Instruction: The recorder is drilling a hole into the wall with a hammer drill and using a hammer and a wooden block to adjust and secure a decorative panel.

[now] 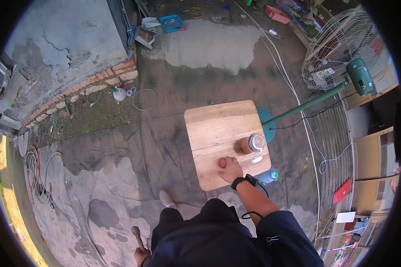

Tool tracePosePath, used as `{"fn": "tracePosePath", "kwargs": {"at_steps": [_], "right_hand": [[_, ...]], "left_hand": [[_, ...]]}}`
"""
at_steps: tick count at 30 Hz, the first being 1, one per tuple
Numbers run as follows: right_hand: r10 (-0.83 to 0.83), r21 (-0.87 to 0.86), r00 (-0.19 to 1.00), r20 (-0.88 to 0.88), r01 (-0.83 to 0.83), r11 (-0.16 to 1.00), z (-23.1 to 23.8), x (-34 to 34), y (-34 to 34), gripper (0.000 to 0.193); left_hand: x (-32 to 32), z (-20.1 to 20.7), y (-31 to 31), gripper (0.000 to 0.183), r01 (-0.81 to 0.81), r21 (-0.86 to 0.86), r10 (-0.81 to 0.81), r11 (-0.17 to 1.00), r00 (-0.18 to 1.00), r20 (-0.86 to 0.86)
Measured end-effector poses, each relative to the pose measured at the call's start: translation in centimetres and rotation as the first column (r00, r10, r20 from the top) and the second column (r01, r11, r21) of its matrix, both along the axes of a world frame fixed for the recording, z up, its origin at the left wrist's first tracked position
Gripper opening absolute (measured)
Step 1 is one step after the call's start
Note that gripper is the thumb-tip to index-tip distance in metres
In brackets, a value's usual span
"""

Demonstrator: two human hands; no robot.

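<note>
The right hand [231, 169] rests on the small wooden table [218, 122] in the middle of the frame. Its fingers are curled around a small round reddish thing [222, 163], maybe a nut or a little fruit, and hold it down on the tabletop near the front edge. A black watch [239, 181] sits on that wrist.

Just to the right of the hand stands a glass jar [253, 143] with a metal lid and orange-brown stuff inside. A tiny metal piece [215, 144] lies on the wood to the left of the jar.

The left hand [141, 256] is at the bottom edge of the frame, left of the dark trousers. It is closed around the handle of a hammer [137, 236], whose head points up.

A blue bottle [268, 176] stands on the ground by the table's right corner. A big green fan [343, 53] on a pole fills the upper right. A brick wall edge [89, 84] runs across the upper left.
</note>
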State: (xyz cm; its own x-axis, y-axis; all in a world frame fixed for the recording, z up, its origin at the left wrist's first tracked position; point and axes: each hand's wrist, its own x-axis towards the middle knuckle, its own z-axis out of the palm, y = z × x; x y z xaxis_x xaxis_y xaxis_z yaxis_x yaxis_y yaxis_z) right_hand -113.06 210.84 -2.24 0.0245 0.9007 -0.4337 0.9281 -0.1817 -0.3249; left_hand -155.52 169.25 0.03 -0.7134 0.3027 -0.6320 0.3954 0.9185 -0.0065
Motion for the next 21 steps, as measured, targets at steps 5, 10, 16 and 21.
{"fn": "tracePosePath", "kwargs": {"at_steps": [5, 10, 16, 21], "right_hand": [[-0.1, 0.032, 0.995, 0.026, 0.099, 0.995, 2.4, -4.2, -0.1, 0.083], [-0.113, 0.041, 0.993, 0.043, 0.112, 0.993, 4.4, -8.5, 1.8, 0.082], [-0.199, 0.011, 0.978, -0.068, 0.2, 0.98, 2.8, -10.3, 7.0, 0.085], [-0.38, -0.128, 0.915, -0.138, 0.364, 0.922, -0.8, -9.5, 13.5, 0.086]], "left_hand": [[-9.4, -1.2, 4.3, 0.021, -0.022, 0.164, 0.023, 0.986, 1.0, -0.008], [-12.4, 8.6, 15.9, 0.031, 0.012, 0.183, -0.056, 0.983, 0.97, 0.238], [-17.1, 5.3, 22.5, 0.032, 0.1, 0.297, -0.169, 0.95, 0.961, 0.219], [-22.8, -4.1, 30.2, 0.049, 0.301, 0.211, -0.327, 0.93, 0.94, 0.098]]}}
